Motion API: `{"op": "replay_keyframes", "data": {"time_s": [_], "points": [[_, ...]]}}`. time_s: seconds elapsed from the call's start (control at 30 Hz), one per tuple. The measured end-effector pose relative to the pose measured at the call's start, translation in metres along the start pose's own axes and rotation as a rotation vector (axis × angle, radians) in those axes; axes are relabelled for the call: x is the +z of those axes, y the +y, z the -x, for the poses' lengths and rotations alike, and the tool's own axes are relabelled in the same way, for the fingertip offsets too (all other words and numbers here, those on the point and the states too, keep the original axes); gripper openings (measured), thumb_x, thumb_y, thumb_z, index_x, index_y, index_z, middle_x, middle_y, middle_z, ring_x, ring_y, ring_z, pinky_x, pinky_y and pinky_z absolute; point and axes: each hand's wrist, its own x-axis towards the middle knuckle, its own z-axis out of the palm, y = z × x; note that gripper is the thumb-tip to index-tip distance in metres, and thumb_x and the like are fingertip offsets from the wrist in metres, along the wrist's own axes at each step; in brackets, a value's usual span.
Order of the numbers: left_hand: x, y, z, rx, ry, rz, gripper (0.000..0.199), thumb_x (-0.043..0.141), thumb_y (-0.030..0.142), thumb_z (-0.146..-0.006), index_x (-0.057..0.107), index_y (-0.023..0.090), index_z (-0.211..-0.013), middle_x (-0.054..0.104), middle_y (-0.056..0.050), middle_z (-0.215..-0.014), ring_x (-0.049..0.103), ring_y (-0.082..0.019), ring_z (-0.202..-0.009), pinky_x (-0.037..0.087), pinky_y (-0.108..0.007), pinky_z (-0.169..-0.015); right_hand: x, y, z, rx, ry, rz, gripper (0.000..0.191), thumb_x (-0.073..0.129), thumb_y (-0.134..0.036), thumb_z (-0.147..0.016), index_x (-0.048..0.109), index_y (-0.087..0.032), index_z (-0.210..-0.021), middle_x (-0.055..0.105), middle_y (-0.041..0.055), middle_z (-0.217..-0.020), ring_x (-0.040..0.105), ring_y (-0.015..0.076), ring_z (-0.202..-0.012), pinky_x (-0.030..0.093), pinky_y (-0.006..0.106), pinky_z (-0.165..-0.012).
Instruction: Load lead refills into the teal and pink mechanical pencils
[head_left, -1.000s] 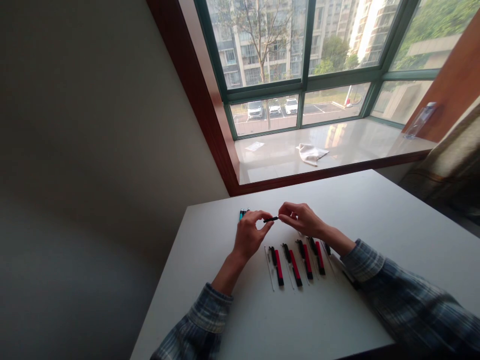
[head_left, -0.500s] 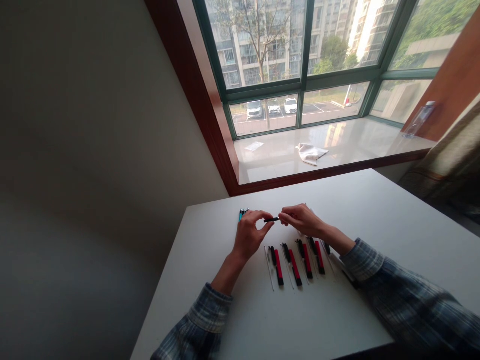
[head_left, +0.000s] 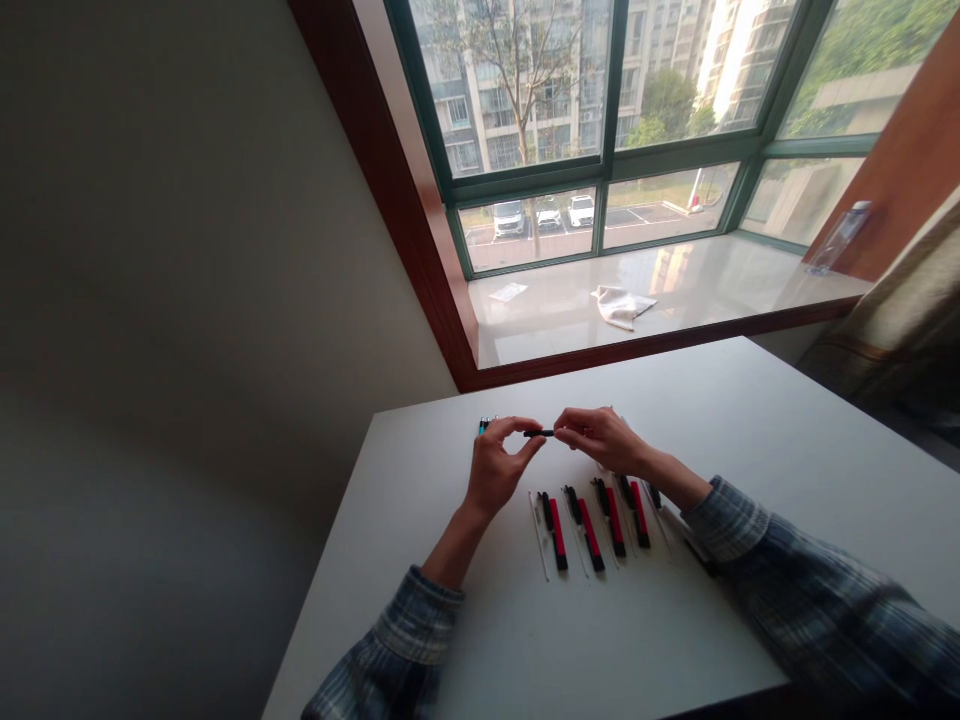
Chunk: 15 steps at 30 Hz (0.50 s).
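My left hand pinches one end of a small black tube between thumb and forefinger, the two curved into a ring. My right hand pinches at the other end, thumb against forefinger; how the remaining fingers are folded I cannot tell. The tube lies level between my hands, just beyond the row of red-and-black pen parts on the white table. Thin pale rods lie beside the parts in that row (my right wrist covers some of its far end). Past the row to the left, partly behind my left hand, are some teal-and-black pens. Well beyond the row, a crumpled white cloth rests on the windowsill.
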Motion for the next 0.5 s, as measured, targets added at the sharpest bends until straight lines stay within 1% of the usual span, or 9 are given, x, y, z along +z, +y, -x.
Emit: {"op": "replay_keyframes", "data": {"time_s": [0.1, 0.2, 0.23, 0.3, 0.37, 0.4, 0.43, 0.5], "points": [[0.002, 0.004, -0.001, -0.119, -0.018, 0.243, 0.023, 0.074, 0.038, -0.087, 0.074, 0.021, -0.101, 0.077, -0.007, -0.107, 0.071, -0.025, -0.104, 0.057, -0.044, -0.095, 0.006, -0.007, 0.000, -0.029, -0.007, -0.036, 0.034, 0.058, -0.050, -0.099, 0.074, -0.020, -0.096, 0.068, 0.0009, -0.071, 0.056, 0.0133, -0.060, 0.044, 0.026, -0.058], [0.003, 0.005, -0.001, -0.174, -0.026, 0.357, 0.024, 0.075, 0.037, -0.085, 0.075, 0.020, -0.102, 0.077, -0.009, -0.108, 0.072, -0.026, -0.106, 0.059, -0.042, -0.093, 0.002, -0.011, 0.000, -0.056, -0.032, -0.028, 0.032, 0.061, -0.050, -0.097, 0.076, -0.021, -0.095, 0.072, 0.0020, -0.076, 0.059, 0.0143, -0.063, 0.047, 0.027, -0.060], [0.003, 0.005, -0.002, -0.180, -0.021, 0.372, 0.024, 0.075, 0.037, -0.086, 0.075, 0.020, -0.102, 0.077, -0.009, -0.108, 0.072, -0.026, -0.106, 0.059, -0.041, -0.093, -0.003, -0.010, 0.000, -0.056, -0.040, -0.011, 0.031, 0.063, -0.050, -0.096, 0.076, -0.022, -0.098, 0.074, 0.0029, -0.082, 0.060, 0.0152, -0.066, 0.049, 0.027, -0.062], [0.002, 0.002, -0.002, -0.203, 0.005, 0.414, 0.025, 0.074, 0.038, -0.087, 0.073, 0.021, -0.104, 0.077, -0.009, -0.109, 0.073, -0.025, -0.103, 0.059, -0.041, -0.092, -0.021, -0.004, 0.001, -0.037, -0.059, 0.052, 0.033, 0.069, -0.050, -0.091, 0.075, -0.025, -0.112, 0.075, 0.0055, -0.102, 0.064, 0.0182, -0.078, 0.052, 0.030, -0.069], [0.001, -0.001, -0.002, -0.253, 0.037, 0.487, 0.029, 0.073, 0.041, -0.088, 0.069, 0.021, -0.109, 0.076, -0.009, -0.110, 0.075, -0.025, -0.097, 0.060, -0.041, -0.088, -0.042, 0.005, 0.004, 0.014, -0.104, 0.160, 0.052, 0.077, -0.053, -0.084, 0.069, -0.029, -0.129, 0.070, 0.0082, -0.122, 0.065, 0.0229, -0.092, 0.054, 0.036, -0.078], [0.001, -0.002, -0.002, -0.284, 0.048, 0.525, 0.032, 0.072, 0.043, -0.089, 0.067, 0.021, -0.111, 0.076, -0.009, -0.110, 0.077, -0.025, -0.094, 0.061, -0.040, -0.086, -0.051, 0.010, 0.005, 0.053, -0.131, 0.196, 0.062, 0.079, -0.054, -0.081, 0.065, -0.030, -0.135, 0.067, 0.0092, -0.129, 0.064, 0.0254, -0.099, 0.054, 0.039, -0.084], [0.001, -0.003, -0.002, -0.312, 0.057, 0.558, 0.034, 0.071, 0.045, -0.089, 0.065, 0.022, -0.113, 0.075, -0.009, -0.110, 0.077, -0.025, -0.092, 0.061, -0.040, -0.084, -0.060, 0.015, 0.006, 0.093, -0.180, 0.219, 0.069, 0.080, -0.056, -0.079, 0.061, -0.030, -0.140, 0.063, 0.0098, -0.134, 0.063, 0.0279, -0.108, 0.054, 0.041, -0.088], [0.002, -0.004, -0.002, -0.355, 0.069, 0.597, 0.039, 0.071, 0.047, -0.089, 0.063, 0.022, -0.117, 0.075, -0.009, -0.109, 0.078, -0.025, -0.089, 0.061, -0.039, -0.082, -0.069, 0.020, 0.009, 0.163, -0.254, 0.249, 0.078, 0.081, -0.058, -0.076, 0.056, -0.031, -0.145, 0.059, 0.0102, -0.139, 0.058, 0.0313, -0.118, 0.052, 0.044, -0.094]]}}
